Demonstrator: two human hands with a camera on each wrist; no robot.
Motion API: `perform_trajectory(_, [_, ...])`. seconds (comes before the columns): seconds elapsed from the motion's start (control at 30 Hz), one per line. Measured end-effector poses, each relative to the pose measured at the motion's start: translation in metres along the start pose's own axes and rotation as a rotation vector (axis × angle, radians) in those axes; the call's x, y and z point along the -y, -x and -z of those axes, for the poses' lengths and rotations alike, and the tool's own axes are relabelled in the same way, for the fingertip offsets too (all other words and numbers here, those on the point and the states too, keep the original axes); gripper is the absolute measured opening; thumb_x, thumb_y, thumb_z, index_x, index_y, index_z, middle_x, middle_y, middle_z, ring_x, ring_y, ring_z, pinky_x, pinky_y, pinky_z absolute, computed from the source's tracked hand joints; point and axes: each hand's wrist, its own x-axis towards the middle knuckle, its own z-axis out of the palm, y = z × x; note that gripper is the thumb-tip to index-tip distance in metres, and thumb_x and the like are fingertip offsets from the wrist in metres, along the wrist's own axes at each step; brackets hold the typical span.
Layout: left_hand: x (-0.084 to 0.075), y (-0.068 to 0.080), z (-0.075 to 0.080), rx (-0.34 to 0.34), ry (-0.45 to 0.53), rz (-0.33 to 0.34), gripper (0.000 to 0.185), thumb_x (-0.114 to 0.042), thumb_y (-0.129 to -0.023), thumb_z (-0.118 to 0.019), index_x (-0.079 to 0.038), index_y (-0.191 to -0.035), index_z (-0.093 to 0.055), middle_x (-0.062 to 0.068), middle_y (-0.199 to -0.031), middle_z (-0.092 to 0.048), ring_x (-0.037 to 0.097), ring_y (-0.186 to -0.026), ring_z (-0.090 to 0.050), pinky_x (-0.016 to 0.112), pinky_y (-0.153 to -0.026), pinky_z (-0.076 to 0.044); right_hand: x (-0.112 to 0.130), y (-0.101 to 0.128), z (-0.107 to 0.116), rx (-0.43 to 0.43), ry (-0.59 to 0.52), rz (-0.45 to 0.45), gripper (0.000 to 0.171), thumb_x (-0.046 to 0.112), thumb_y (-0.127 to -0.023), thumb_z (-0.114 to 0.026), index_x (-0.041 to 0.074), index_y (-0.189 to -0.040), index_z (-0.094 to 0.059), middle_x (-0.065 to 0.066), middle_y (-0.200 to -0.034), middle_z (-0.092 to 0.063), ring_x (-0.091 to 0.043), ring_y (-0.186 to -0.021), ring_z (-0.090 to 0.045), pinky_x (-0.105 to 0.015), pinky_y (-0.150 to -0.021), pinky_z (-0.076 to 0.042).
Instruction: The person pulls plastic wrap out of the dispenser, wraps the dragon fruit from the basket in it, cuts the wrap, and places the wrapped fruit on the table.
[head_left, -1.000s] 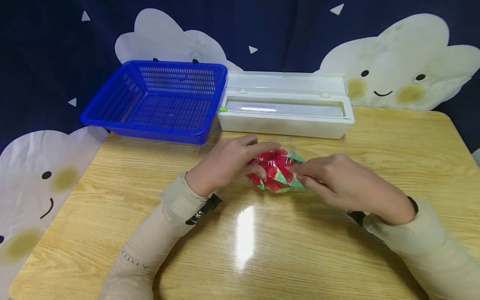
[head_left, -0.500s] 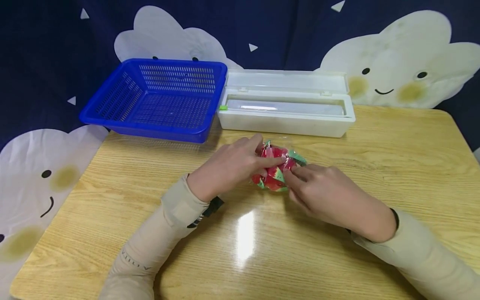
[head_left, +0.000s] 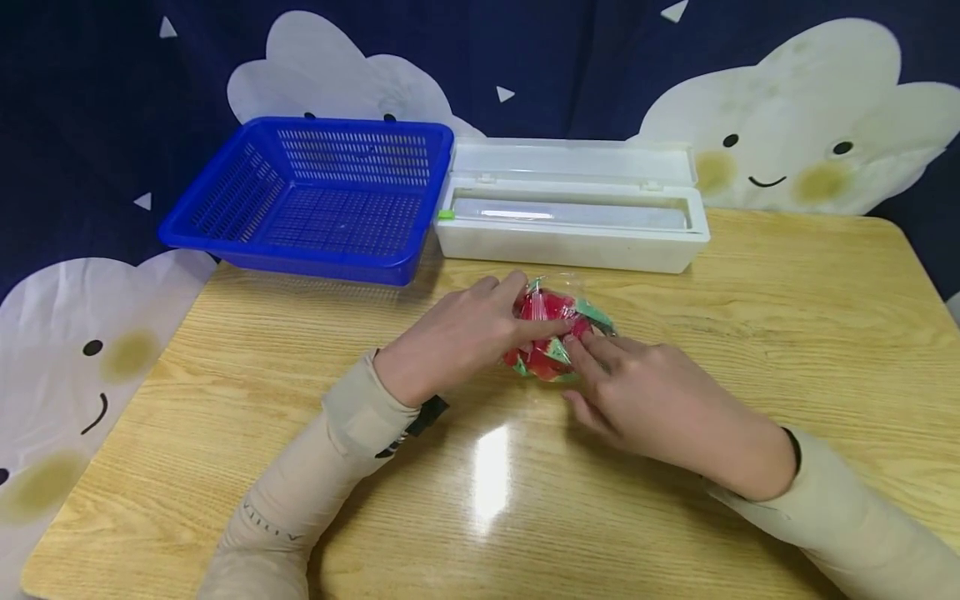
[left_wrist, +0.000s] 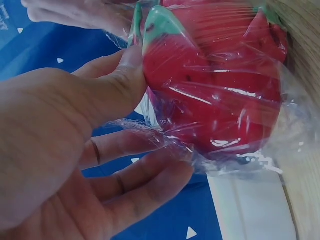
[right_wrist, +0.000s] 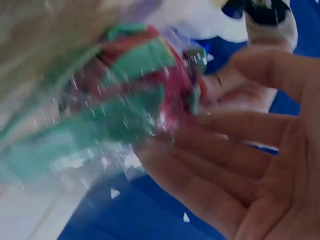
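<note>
A dragon fruit [head_left: 553,305], red with green scales, sits on the table wrapped in glossy clear film [left_wrist: 235,92]. My left hand [head_left: 465,333] holds its left side, the thumb on the near face and other fingers [left_wrist: 165,180] behind, in the left wrist view. From the right, my right hand [head_left: 660,404] reaches in with extended fingertips touching the film near the fruit's green end [right_wrist: 135,117]. The right thumb stands apart from the fruit in the head view. Loose film hangs around the fruit, and the right wrist view is blurred.
Behind the hands stands a white film dispenser [head_left: 570,252], its lid [head_left: 570,158] raised and a film roll [head_left: 570,215] inside. A blue plastic basket [head_left: 300,265] adjoins it on the left. A dark blue curtain with clouds borders the wooden table [head_left: 420,517].
My right hand has moved left and its thumb has come off the wrapped fruit. My left index finger has stretched across the fruit, which has shifted slightly.
</note>
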Motion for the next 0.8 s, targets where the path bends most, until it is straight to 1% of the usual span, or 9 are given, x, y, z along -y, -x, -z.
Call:
perform_trajectory(0.07, [0.000,0.000,-0.001,-0.010,0.010,-0.006,0.063,-0.001,-0.101,-0.060,-0.045,-0.146,-0.056,0.007,-0.099,-0.053,0.019,-0.065,-0.048,0.026,-0.051,-0.046,-0.003,0.003,0.006,0.026,-0.042,-0.027,0.053,0.037,-0.093,-0.073,0.000,-0.131,-0.068,-0.022,-0.121,-0.075,-0.037,-0.092,-0.078,-0.045,-0.059,-0.063])
perform_trajectory(0.17, [0.000,-0.001,-0.001,-0.016,0.023,-0.010,0.061,-0.002,-0.101,-0.061,-0.044,-0.145,-0.057,0.007,-0.100,-0.054,0.019,-0.066,-0.049,0.027,-0.054,-0.048,-0.006,0.007,0.013,0.017,-0.070,-0.045,0.050,0.046,-0.103,-0.057,0.006,-0.131,-0.070,-0.018,-0.115,-0.078,-0.034,-0.083,-0.079,-0.043,-0.052,-0.060])
perform_trajectory(0.27, [0.000,-0.001,0.000,-0.006,0.030,-0.006,0.060,-0.003,-0.102,-0.061,-0.045,-0.145,-0.057,0.007,-0.100,-0.054,0.019,-0.067,-0.049,0.028,-0.054,-0.048,-0.010,0.007,0.016,-0.051,-0.066,-0.051,0.060,0.052,-0.109,-0.036,0.007,-0.124,-0.074,-0.011,-0.097,-0.081,-0.027,-0.069,-0.077,-0.040,-0.047,-0.056])
perform_trajectory(0.37, [0.001,-0.001,0.000,0.001,0.036,-0.006,0.060,-0.004,-0.101,-0.062,-0.044,-0.145,-0.057,0.007,-0.099,-0.053,0.019,-0.067,-0.048,0.027,-0.055,-0.047,-0.016,0.003,0.015,-0.150,-0.085,-0.065,0.068,0.055,-0.109,-0.029,0.007,-0.118,-0.076,-0.009,-0.087,-0.080,-0.023,-0.064,-0.074,-0.036,-0.044,-0.052])
perform_trajectory(0.43, [0.001,-0.001,0.000,0.001,0.042,-0.010,0.059,-0.003,-0.101,-0.062,-0.044,-0.145,-0.057,0.007,-0.100,-0.053,0.019,-0.067,-0.048,0.027,-0.055,-0.047,-0.020,0.000,0.012,-0.208,-0.104,-0.089,0.063,0.058,-0.107,-0.042,0.005,-0.121,-0.075,-0.011,-0.089,-0.079,-0.025,-0.067,-0.075,-0.037,-0.046,-0.054])
perform_trajectory(0.5, [0.002,-0.001,-0.001,0.000,0.045,-0.013,0.059,-0.003,-0.101,-0.063,-0.044,-0.144,-0.058,0.007,-0.100,-0.054,0.019,-0.067,-0.048,0.027,-0.056,-0.047,-0.024,-0.004,0.007,-0.239,-0.143,-0.124,0.061,0.057,-0.097,-0.065,0.004,-0.127,-0.071,-0.015,-0.104,-0.079,-0.030,-0.083,-0.078,-0.042,-0.056,-0.060])
perform_trajectory(0.6, [0.002,-0.001,-0.001,0.002,0.045,-0.018,0.058,-0.003,-0.101,-0.063,-0.043,-0.142,-0.060,0.007,-0.099,-0.054,0.019,-0.068,-0.049,0.027,-0.056,-0.048,-0.029,-0.008,-0.001,-0.226,-0.197,-0.174,0.087,0.047,-0.074,-0.090,0.001,-0.142,-0.060,-0.021,-0.133,-0.069,-0.037,-0.115,-0.071,-0.051,-0.083,-0.063])
perform_trajectory(0.7, [0.002,-0.001,0.000,0.006,0.042,-0.020,0.058,-0.003,-0.101,-0.063,-0.043,-0.142,-0.060,0.007,-0.097,-0.054,0.019,-0.067,-0.049,0.027,-0.055,-0.047,-0.033,-0.011,-0.008,-0.168,-0.258,-0.209,0.113,0.046,-0.063,-0.096,-0.002,-0.152,-0.046,-0.024,-0.152,-0.053,-0.043,-0.135,-0.057,-0.057,-0.102,-0.055])
perform_trajectory(0.8, [0.002,-0.002,0.000,0.003,0.034,-0.024,0.056,-0.004,-0.101,-0.063,-0.043,-0.142,-0.061,0.006,-0.097,-0.054,0.019,-0.067,-0.048,0.027,-0.055,-0.046,-0.037,-0.012,-0.015,-0.090,-0.308,-0.225,0.125,0.050,-0.062,-0.094,-0.003,-0.158,-0.034,-0.025,-0.161,-0.041,-0.044,-0.144,-0.048,-0.057,-0.111,-0.049])
